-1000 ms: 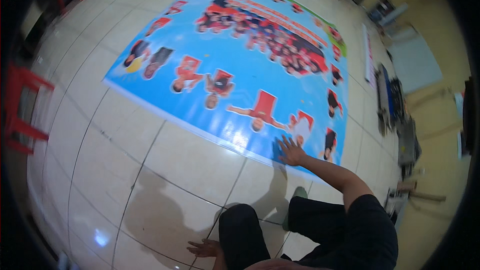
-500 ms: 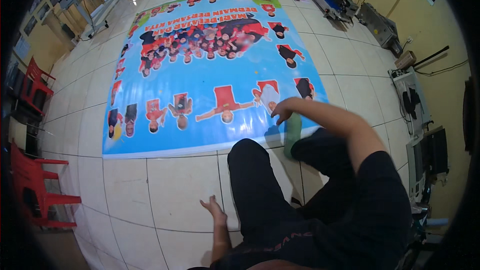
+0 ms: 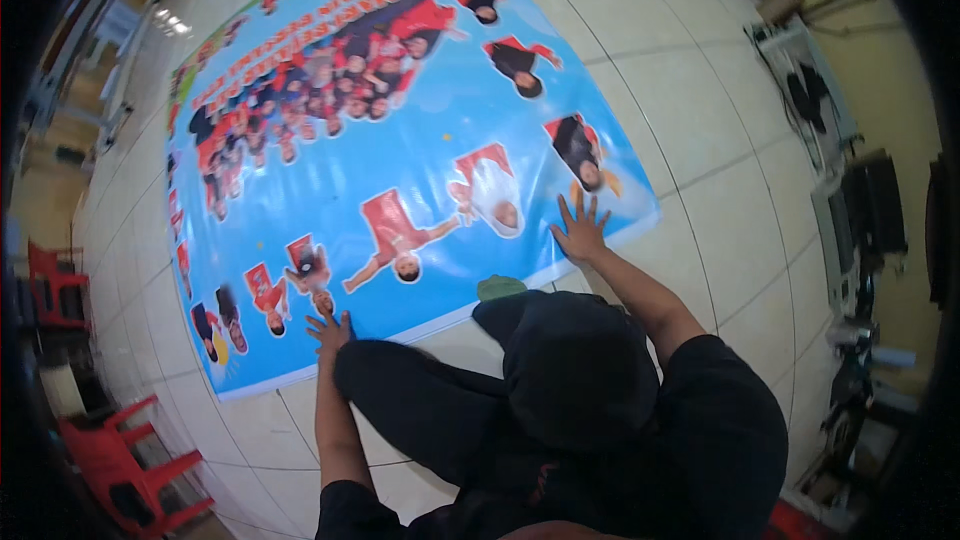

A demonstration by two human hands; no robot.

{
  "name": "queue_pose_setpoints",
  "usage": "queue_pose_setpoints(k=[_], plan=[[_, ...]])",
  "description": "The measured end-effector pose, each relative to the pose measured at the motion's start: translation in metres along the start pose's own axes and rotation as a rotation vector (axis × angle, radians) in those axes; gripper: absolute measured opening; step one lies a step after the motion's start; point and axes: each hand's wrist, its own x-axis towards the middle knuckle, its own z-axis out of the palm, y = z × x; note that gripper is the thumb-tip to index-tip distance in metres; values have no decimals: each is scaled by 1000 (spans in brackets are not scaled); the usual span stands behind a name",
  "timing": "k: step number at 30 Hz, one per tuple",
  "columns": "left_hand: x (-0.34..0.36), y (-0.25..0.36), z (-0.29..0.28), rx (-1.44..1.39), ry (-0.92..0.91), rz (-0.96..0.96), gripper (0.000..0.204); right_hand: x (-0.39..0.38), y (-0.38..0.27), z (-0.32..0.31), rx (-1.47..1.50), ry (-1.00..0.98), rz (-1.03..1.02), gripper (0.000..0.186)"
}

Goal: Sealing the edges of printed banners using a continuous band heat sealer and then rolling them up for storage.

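Observation:
A large printed banner (image 3: 330,165), mostly light blue with cut-out pictures of people, lies flat on the tiled floor in front of me. My left hand (image 3: 328,332) rests on its near edge, left of the middle, fingers spread. Farther right, my right hand (image 3: 581,228) presses flat on the banner close to its near right corner, fingers apart. Neither hand grips anything. Between them, my green-socked foot (image 3: 502,288) touches the banner's near edge, with my dark-trousered legs (image 3: 420,395) folded below it. Slight ripples show in the sheet near the right corner.
Red plastic chairs (image 3: 135,470) stand on the left. A metal-framed machine (image 3: 75,90) is at the upper left. Grey equipment (image 3: 800,90) and a black box-shaped item (image 3: 876,205) line the right wall. White floor tiles (image 3: 700,140) surround the banner.
Both hands have come down onto the banner, the left reaching forward from beside my leg, the right moving off my foot. I have sunk lower, and the view has turned and come closer.

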Motion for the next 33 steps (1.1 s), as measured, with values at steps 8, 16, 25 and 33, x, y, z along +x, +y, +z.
queue_pose_setpoints(k=[8,16,25,33], plan=[[18,-34,16,61,157,142,85,20,26,14,94,132,-138,71],[-127,204,153,-95,229,353,74,-5,127,67,115,119,-536,63],[-202,217,141,-73,281,248,82,-39,190,32,297,521,-114,67],[-196,203,126,-32,120,288,92,-24,233,-1,1321,39,-103,51]])
